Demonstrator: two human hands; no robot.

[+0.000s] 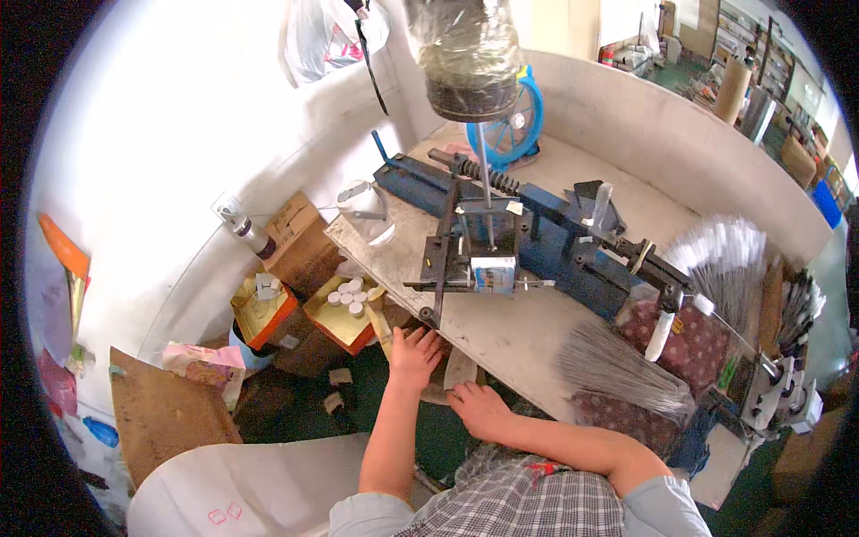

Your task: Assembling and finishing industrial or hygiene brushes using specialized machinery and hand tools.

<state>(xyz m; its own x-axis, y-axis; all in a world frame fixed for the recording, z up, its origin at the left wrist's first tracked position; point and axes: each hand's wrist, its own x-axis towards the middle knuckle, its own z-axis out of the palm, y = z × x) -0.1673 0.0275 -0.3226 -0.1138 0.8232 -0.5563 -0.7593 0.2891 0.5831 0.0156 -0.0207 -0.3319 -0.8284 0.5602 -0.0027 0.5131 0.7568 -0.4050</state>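
Blue machine stands beyond the spread, seemingly empty left hand; thin rods right of the curled right hand, its grip unclear, look unworked.

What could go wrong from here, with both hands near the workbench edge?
The left hand is near the lower end of the dark bar; if that bar swung, it might strike the fingers.
The white tub sits near the workbench's left edge and could be knocked off.
Loose thin wires might snag the right sleeve.
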